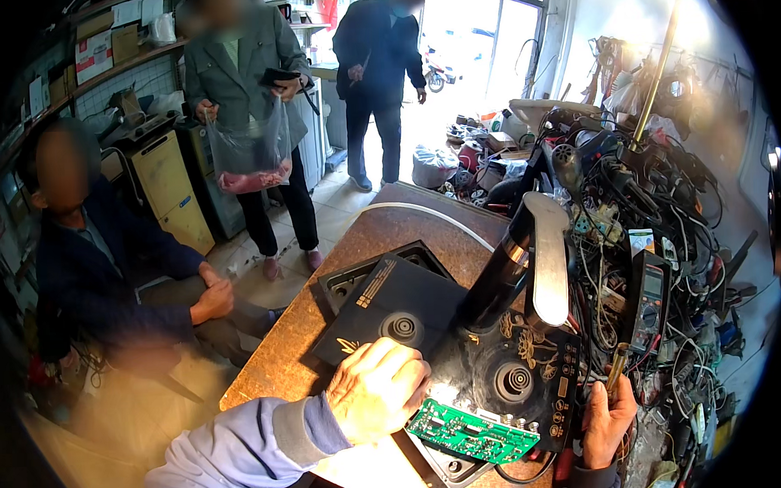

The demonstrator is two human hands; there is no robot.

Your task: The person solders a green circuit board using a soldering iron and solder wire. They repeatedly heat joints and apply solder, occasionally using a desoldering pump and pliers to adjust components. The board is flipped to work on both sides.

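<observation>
My left hand (377,392) is closed at the left end of a green circuit board (475,435), its fingertips partly hidden. The board sits tilted, solder side up, over the near edge of a black double-burner tea stove (446,362). On the stove's panel are two round ringed sockets, gold patterns and a row of touch symbols. A black and silver spout column (529,265) rises from its far side. At the right edge of the table, my right hand (608,421) is wrapped round what looks like a screwdriver with an amber handle (618,367).
A black tray (421,258) lies beneath the stove on the worn wooden table (278,360). Tangled cables and a multimeter (649,302) crowd the right side. One person (107,245) sits at left; another (239,94) stands holding a plastic bag; a third (380,72) stands near the doorway.
</observation>
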